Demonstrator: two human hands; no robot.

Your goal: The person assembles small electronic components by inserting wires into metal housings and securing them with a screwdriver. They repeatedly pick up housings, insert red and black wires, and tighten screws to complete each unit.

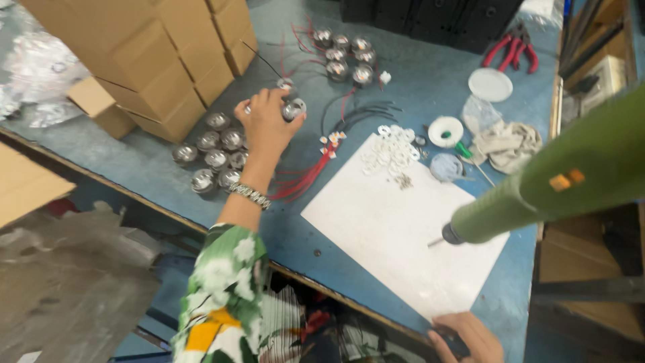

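Note:
My left hand [264, 122] reaches out over the blue table [430, 87], a metal bracelet on its wrist and a green flowered sleeve behind. Its fingers are closed on a small round silver lamp housing [294, 109] with thin wires trailing from it. Just left of the hand lies a cluster of several similar silver housings [213, 151]. My right hand [469, 339] is low at the table's near edge, beside the corner of a white sheet [390, 228]. Its fingers curl at something dark, and the grip is unclear. A green power screwdriver [544, 188] hangs over the sheet, tip down.
Cardboard boxes [161, 60] are stacked at the back left. More silver housings with red wires [344, 57] sit at the back. White washers [388, 149], small caps, a clear bag, a crumpled cloth [505, 144], a white lid [490, 85] and red-handled pliers [512, 47] lie to the right.

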